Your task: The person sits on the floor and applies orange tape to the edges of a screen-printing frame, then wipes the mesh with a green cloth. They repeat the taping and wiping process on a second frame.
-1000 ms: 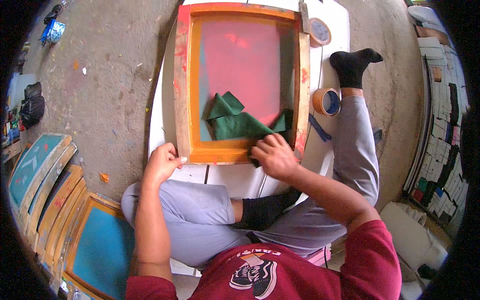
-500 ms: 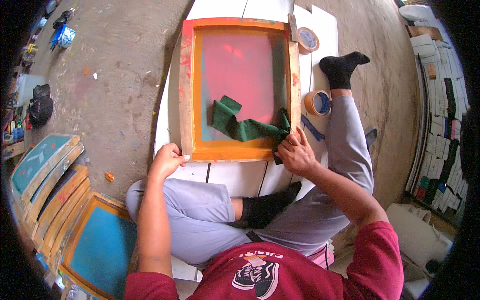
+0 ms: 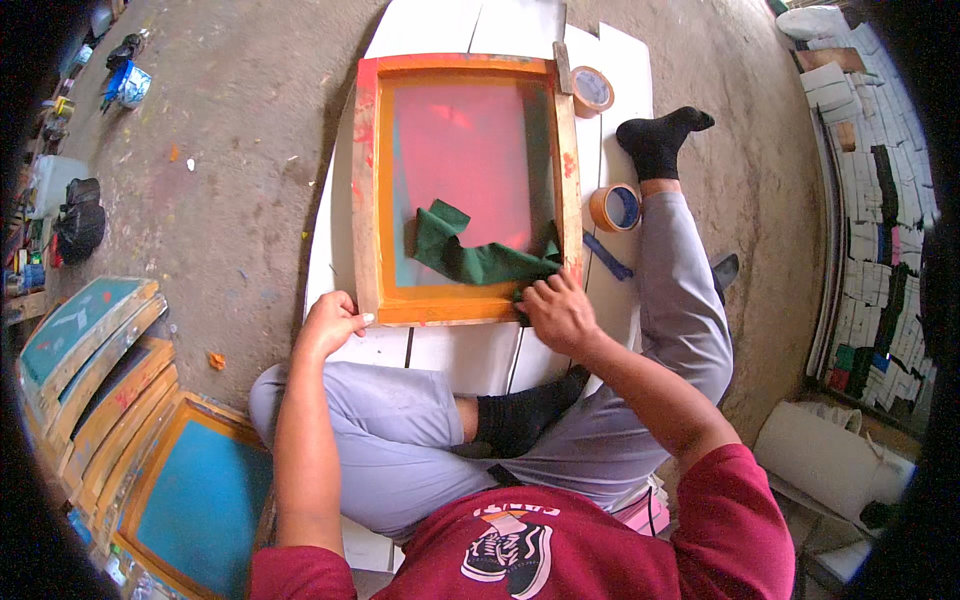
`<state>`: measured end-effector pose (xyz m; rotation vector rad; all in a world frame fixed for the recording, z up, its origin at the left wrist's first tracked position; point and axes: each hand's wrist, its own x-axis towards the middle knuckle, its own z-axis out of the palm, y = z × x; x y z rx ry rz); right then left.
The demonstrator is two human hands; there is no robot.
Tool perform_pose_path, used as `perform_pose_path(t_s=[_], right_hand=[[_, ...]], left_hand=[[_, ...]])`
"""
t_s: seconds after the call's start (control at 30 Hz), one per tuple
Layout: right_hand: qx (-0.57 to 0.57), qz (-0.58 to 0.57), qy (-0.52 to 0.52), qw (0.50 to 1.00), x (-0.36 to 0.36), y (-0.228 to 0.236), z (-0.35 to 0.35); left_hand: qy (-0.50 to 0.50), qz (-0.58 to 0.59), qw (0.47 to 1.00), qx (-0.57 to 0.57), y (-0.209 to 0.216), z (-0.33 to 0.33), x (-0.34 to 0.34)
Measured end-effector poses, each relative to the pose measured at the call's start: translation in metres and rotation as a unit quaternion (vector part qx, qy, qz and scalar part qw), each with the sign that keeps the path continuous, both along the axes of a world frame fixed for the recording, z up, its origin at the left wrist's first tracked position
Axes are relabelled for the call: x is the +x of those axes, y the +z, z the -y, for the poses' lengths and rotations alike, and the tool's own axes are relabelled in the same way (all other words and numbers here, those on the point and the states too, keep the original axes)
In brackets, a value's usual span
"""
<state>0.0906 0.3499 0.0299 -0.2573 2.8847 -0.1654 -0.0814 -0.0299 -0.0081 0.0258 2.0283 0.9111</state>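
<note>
A wooden screen-printing frame (image 3: 567,200) lies on the white board, its edges stained orange and red and its mesh showing pink. Across the near part of the mesh sprawls a crumpled dark green cloth (image 3: 470,262). My left hand (image 3: 332,325) pinches the frame's near left corner, thumb on the near edge. At the near right corner, my right hand (image 3: 560,313) is closed over the end of the green cloth, against the frame's near rail. Its fingertips are partly hidden.
The white board (image 3: 380,348) lies under the frame. Two tape rolls, one brown (image 3: 592,91) and one orange-tan (image 3: 614,208), sit to its right, beside a blue strip (image 3: 607,257). More framed screens (image 3: 205,490) are stacked at lower left. My socked foot (image 3: 655,143) rests at the right.
My right hand has slid a little left, from the frame's right corner onto the near rail. My left hand keeps its place at the corner. The whole view has shifted slightly.
</note>
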Motion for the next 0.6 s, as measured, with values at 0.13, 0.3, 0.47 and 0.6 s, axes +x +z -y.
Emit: perform_pose_path(t_s=[0.13,0.3,0.47,0.6], right_hand=[[0.093,-0.027,0.074,0.992,0.012,0.01,-0.024],[0.145,-0.014,0.113,0.983,0.002,0.003,-0.036],[0.068,0.039,0.096,0.992,0.008,0.008,-0.044],[0.077,0.009,0.103,0.992,-0.005,0.015,-0.046]], left_hand=[[0.012,0.0,1.0,0.006,0.006,-0.003,0.001],[0.01,-0.023,1.0,0.006,0.002,-0.001,0.003],[0.002,-0.02,1.0,-0.011,0.0,-0.001,0.002],[0.001,-0.022,0.999,-0.028,0.003,-0.003,0.002]])
